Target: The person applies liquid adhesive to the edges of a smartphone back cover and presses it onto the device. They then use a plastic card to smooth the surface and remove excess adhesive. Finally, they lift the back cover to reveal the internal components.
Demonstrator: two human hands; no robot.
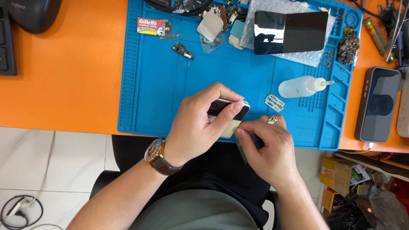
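Observation:
My left hand [198,123] grips a small phone [228,114] with a dark and pale back, holding it over the near edge of the blue work mat [162,76]. My right hand [266,142] is closed next to the phone's lower right corner, pinching a thin dark tool or strip [240,150] against that edge. A ring sits on a finger of my right hand. A razor blade [275,102] lies on the mat just right of the phone.
A white squeeze bottle [302,86] lies right of centre. A dark glass panel [291,32] rests on bubble wrap at the back. Small parts, a blade packet [152,26] and a circuit strip [182,50] lie behind. Another phone [378,104] sits on the orange desk.

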